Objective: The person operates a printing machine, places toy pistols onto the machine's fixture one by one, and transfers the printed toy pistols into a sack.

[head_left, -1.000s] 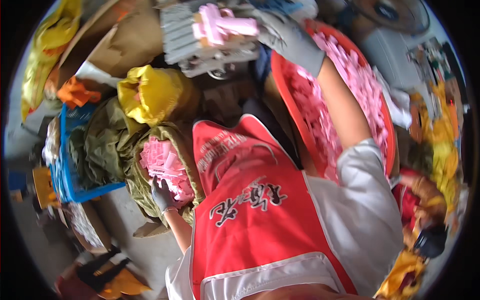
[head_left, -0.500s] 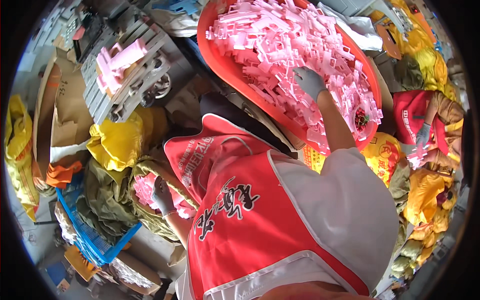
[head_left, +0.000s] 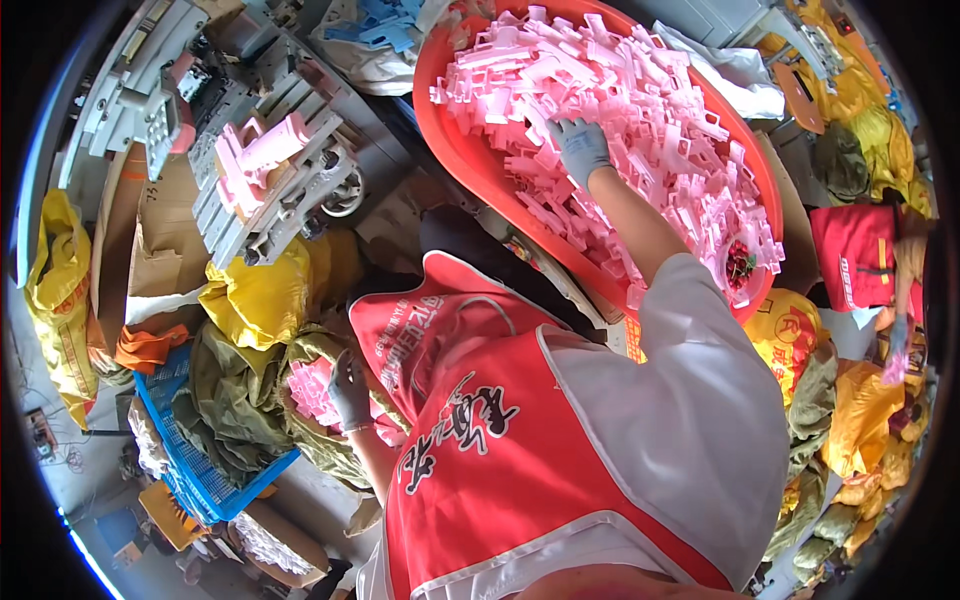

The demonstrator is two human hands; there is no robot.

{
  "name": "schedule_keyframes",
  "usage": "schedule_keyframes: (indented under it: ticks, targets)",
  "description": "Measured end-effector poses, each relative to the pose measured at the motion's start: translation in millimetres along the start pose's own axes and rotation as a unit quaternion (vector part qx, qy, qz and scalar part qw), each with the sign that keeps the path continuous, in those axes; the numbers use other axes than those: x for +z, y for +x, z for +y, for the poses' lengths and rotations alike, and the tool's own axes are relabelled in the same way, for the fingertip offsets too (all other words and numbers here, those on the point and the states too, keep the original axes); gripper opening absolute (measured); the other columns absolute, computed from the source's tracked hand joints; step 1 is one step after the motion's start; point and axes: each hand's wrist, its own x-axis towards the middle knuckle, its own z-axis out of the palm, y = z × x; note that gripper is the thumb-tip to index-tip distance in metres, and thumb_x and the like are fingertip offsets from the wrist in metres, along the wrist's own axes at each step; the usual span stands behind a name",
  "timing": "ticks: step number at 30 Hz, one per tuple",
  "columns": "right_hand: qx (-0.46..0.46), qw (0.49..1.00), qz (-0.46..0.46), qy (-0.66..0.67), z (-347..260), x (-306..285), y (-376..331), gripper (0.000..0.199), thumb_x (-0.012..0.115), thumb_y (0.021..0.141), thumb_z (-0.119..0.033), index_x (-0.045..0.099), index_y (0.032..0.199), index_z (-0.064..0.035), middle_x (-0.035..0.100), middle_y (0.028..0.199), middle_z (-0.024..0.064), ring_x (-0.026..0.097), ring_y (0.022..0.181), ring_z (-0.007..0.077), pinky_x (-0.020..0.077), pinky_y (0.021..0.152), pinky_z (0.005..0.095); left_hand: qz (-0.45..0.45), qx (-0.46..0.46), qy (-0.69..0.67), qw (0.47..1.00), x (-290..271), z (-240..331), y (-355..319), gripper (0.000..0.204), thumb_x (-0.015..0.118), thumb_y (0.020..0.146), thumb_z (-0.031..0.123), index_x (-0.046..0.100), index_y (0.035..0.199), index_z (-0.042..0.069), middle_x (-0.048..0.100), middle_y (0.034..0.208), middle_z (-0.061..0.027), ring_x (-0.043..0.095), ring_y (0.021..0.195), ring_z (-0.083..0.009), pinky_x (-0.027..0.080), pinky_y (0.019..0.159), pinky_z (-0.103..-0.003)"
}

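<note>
My right hand (head_left: 582,148), in a grey glove, rests on a heap of pink plastic toy-gun pieces (head_left: 650,130). Its fingers are spread, and no piece shows in its grip. The heap fills a large oval red tub (head_left: 520,222). Low on my left, my gloved left hand (head_left: 350,392) is at the mouth of an olive woven sack (head_left: 325,455), beside more pink pieces (head_left: 310,388) inside it. The left fingers look stretched out but lie in shade. A dark red and green cluster (head_left: 740,263) sits among the pieces at the tub's right end.
A pink toy gun (head_left: 262,152) lies on a grey slatted machine (head_left: 225,215) at upper left. A blue crate (head_left: 205,490), a yellow sack (head_left: 255,300) and a cardboard box (head_left: 160,230) stand left. Another person in red (head_left: 850,255) is at far right, near yellow sacks (head_left: 858,410).
My right hand has moved left over the pink heap, fingers spreading. My left hand remains at the sack. The whole view has shifted slightly, and the other person's arm at right has moved.
</note>
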Motion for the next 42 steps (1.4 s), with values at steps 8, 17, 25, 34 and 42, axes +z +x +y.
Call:
schedule_keyframes:
  ticks: [8,17,25,34,42]
  targets:
    - [0.114,0.854,0.197,0.469,47.3,-22.2,-26.9,0.052,0.066,0.076,-0.017,0.051,0.125,-0.0181,0.058,0.11,0.0111,0.059,0.098,0.0311,0.0493,0.083,0.0381,0.021,-0.057,-0.033,0.998,-5.8,0.7,-11.4,0.028,0.053,0.089,0.015,0.062,0.11,0.0,0.065,0.104,-0.0172,0.063,0.096,-0.0311,0.049,0.083,-0.038]
    - [0.103,0.948,-0.033,0.298,92.0,-9.2,-121.6,0.047,0.064,0.077,-0.013,0.052,0.122,-0.0087,0.054,0.112,0.0174,0.057,0.096,0.0346,0.0479,0.081,0.0436,0.133,0.032,-0.08,0.987,-61.8,39.1,46.6,0.026,0.058,0.086,0.015,0.063,0.108,0.002,0.066,0.101,-0.0152,0.063,0.095,-0.029,0.048,0.083,-0.035]
    - [0.166,0.835,0.078,0.519,65.2,-32.3,-112.8,0.045,0.053,0.091,-0.012,0.043,0.134,-0.0061,0.048,0.132,0.0137,0.048,0.118,0.0267,0.0395,0.098,0.0344,0.267,0.169,-0.077,0.946,-147.0,115.7,115.4,0.025,0.058,0.085,0.009,0.063,0.109,0.002,0.065,0.102,-0.015,0.062,0.096,-0.029,0.048,0.085,-0.034]
    - [0.141,0.626,0.039,0.766,0.8,-101.2,-83.8,0.043,0.049,0.094,-0.013,0.041,0.136,-0.0027,0.043,0.138,0.0085,0.045,0.119,0.0158,0.0418,0.094,0.0283,0.178,0.282,-0.058,0.941,-160.6,160.9,213.1,0.039,0.067,0.077,0.016,0.059,0.113,0.005,0.061,0.109,-0.0169,0.058,0.1,-0.0347,0.047,0.085,-0.038]
    - [0.032,0.608,0.053,0.791,-42.8,-189.3,-21.3,0.044,0.05,0.093,-0.011,0.04,0.135,-0.0007,0.048,0.131,0.0083,0.049,0.114,0.0173,0.0398,0.096,0.0274,0.187,0.242,-0.152,0.94,-164.3,163.5,209.6,0.032,0.069,0.075,0.012,0.061,0.105,0.005,0.064,0.099,-0.0146,0.061,0.091,-0.0336,0.049,0.079,-0.037]
